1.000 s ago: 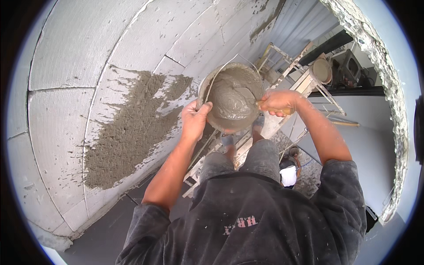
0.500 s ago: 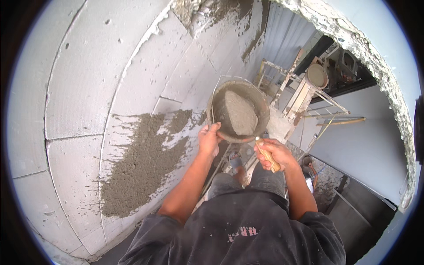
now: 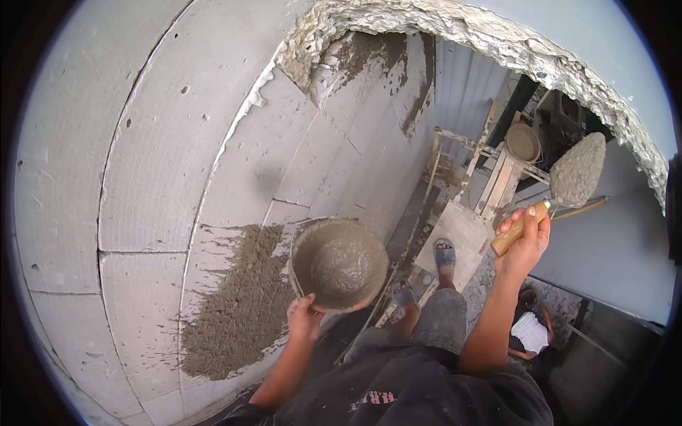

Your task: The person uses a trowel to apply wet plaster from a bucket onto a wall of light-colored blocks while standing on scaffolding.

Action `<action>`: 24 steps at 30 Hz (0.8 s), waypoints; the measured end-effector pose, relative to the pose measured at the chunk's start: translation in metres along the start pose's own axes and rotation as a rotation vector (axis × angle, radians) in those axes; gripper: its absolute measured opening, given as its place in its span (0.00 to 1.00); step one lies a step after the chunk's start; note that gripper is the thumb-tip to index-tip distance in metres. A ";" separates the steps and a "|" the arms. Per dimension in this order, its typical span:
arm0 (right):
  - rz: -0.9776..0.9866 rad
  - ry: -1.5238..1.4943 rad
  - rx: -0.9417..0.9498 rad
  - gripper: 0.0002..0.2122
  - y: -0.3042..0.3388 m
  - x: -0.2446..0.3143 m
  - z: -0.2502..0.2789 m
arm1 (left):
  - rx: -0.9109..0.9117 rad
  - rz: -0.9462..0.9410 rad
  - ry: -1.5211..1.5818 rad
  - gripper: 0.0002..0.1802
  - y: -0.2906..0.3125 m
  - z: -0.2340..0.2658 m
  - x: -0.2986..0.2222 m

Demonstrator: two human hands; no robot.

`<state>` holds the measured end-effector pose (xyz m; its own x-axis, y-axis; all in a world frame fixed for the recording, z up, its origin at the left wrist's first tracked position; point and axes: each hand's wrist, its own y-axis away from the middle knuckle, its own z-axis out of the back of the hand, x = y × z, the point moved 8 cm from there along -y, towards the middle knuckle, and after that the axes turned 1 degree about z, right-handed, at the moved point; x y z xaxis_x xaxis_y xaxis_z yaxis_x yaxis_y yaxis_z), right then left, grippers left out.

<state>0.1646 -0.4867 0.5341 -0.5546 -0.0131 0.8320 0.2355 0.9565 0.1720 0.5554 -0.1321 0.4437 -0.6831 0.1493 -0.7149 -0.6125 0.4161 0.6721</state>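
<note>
My left hand grips the near rim of a round bucket, with wet grey mortar in its bottom. Raised off to the right, my right hand is wrapped round the wooden handle of a trowel. Grey mortar covers the trowel's blade. To the left stands a wall of pale blocks, and a rough dark patch of mortar clings to it beside the bucket. The bucket is apart from the trowel.
A broken, jagged wall edge arches overhead and to the right. Under my feet is a scaffold board. A second mortar bucket stands on planks farther ahead. Below right, another person in a white top is bent low.
The trowel has come out of the bucket and swung up to the right, loaded with mortar. My left hand has moved the bucket left and nearer. My view has shifted too.
</note>
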 end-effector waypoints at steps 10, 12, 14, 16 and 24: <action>0.015 0.388 0.534 0.14 0.139 -0.201 -0.292 | -0.219 -0.047 0.185 0.14 0.087 0.172 0.025; 0.119 0.291 0.760 0.17 0.239 -0.153 -0.275 | -0.232 -0.057 0.235 0.14 0.104 0.183 0.033; 0.025 0.277 0.917 0.20 0.270 -0.136 -0.242 | -0.222 -0.058 0.267 0.14 0.105 0.195 0.036; -0.077 0.426 1.084 0.20 0.267 -0.127 -0.202 | -0.272 -0.075 0.256 0.13 0.105 0.209 0.041; -0.185 1.650 1.566 0.13 0.219 -0.136 -0.111 | -0.223 -0.141 0.032 0.06 0.048 0.103 0.009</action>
<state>0.3800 -0.3078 0.5175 0.6194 0.5378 0.5719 -0.7767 0.3133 0.5465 0.5609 -0.0189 0.4499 -0.5950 0.0738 -0.8004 -0.7726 0.2220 0.5948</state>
